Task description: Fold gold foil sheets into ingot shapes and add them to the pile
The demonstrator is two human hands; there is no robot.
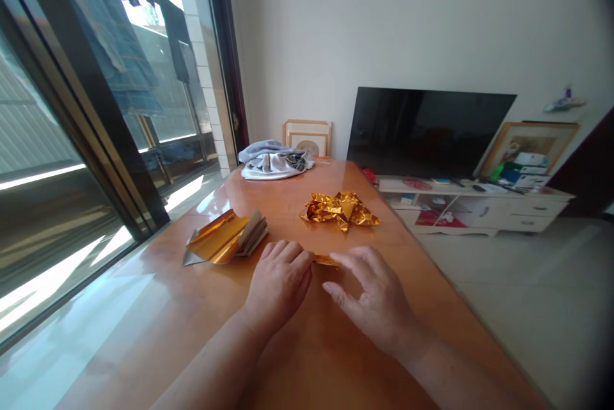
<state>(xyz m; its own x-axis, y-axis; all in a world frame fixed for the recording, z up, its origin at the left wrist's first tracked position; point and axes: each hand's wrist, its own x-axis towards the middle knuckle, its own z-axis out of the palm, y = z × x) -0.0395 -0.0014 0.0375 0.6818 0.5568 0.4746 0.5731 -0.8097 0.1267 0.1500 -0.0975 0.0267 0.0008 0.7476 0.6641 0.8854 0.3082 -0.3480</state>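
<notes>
Looked metallic and glossy on the gold foil (pixel 340 210), varnished on the wooden tabletop (pixel 283 202), matt on the grey cloth (pixel 273 164).

Shiny gold on the foil strip (pixel 326 260) and crumpled foil heap (pixel 339 210); gold and silver on the foil stack (pixel 218 237); glossy orange-brown on the tabletop (pixel 144 288); pale grey on the cloth (pixel 273 164).

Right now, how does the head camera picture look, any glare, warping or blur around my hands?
In the head view, sunlight through the window throws strong glare across the table at lower left; the wide lens bends the edges and darkens the right corners; the left hand, right hand and gold foil look sharp.
</notes>
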